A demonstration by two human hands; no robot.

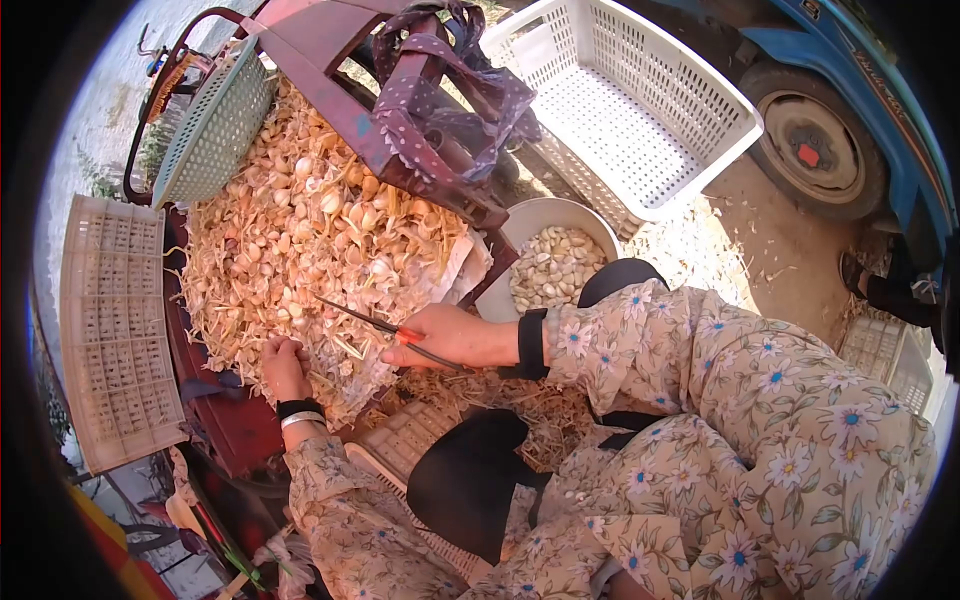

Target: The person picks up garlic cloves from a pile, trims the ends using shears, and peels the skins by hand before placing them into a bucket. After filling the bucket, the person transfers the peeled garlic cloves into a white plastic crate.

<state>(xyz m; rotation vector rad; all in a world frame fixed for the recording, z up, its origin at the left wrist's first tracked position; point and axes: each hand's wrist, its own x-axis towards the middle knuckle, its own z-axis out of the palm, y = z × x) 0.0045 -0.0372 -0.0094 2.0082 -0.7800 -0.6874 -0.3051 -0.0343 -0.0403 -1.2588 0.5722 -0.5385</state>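
My right hand [455,336] is closed around a pair of dark scissors [352,312] with a touch of orange near the pivot. Their blades point left over a big heap of garlic [310,215], bulbs and loose cloves mixed with dry skins. At the near left edge of this heap is my left hand [286,370], its fingers curled together; what they pinch, if anything, is hidden. Beyond my right wrist stands a white bucket [602,222] partly filled with pale garlic cloves [556,266].
A large white plastic crate [690,150] stands at the back, beside a blue vehicle's wheel [815,135]. A green basket [215,125] leans at the heap's far left, a beige crate [120,330] nearer. A spotted purple cloth [430,100] hangs on the red metal frame [320,50].
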